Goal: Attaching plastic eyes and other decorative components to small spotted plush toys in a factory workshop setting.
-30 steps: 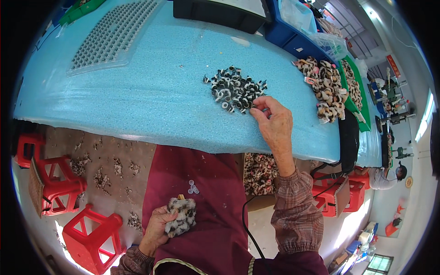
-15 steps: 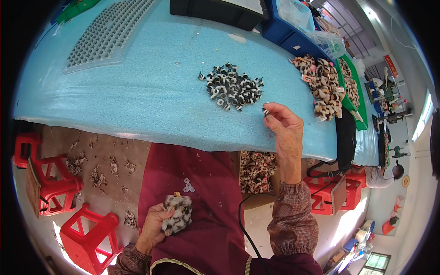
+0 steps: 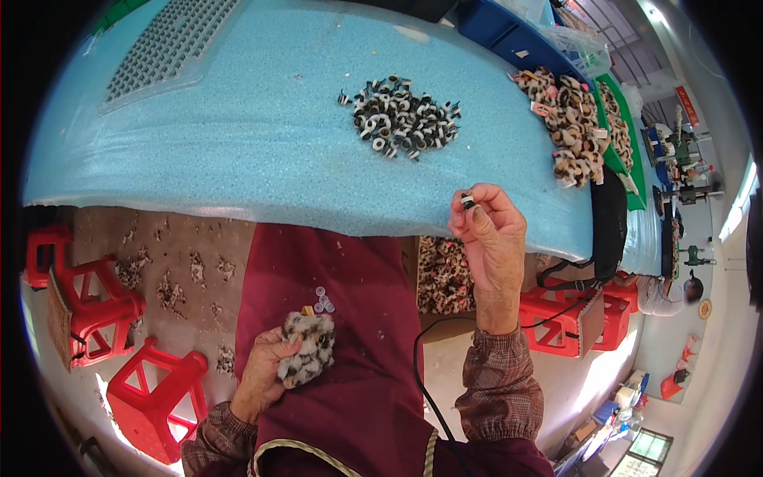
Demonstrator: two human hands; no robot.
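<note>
My left hand (image 3: 269, 363) is closed round a small plush piece (image 3: 308, 347) with grey, white and black spotted fur, low over my lap; a yellowish bit shows at its top. Raised at the table's front edge, my right hand (image 3: 494, 230) pinches a small black-and-white plastic toy eye (image 3: 468, 201) between thumb and fingers. Beyond it a heap of similar toy eyes (image 3: 405, 119) lies on the blue tabletop (image 3: 262, 143). On the dark red apron (image 3: 358, 286), just above the plush piece, rest several clear plastic washers (image 3: 322, 301).
Spotted plush pieces (image 3: 572, 131) are piled at the right, beside a green tray (image 3: 636, 179) and a blue bin (image 3: 493, 36). A ridged clear tray (image 3: 171, 52) lies far left. Under the table stands a box of plush pieces (image 3: 445, 278). Red stools (image 3: 159, 397) flank me.
My right hand has drawn back from the heap toward the table's front edge, turning the toy eye upright. The left hand keeps its hold on the plush piece. The view has shifted slightly.
</note>
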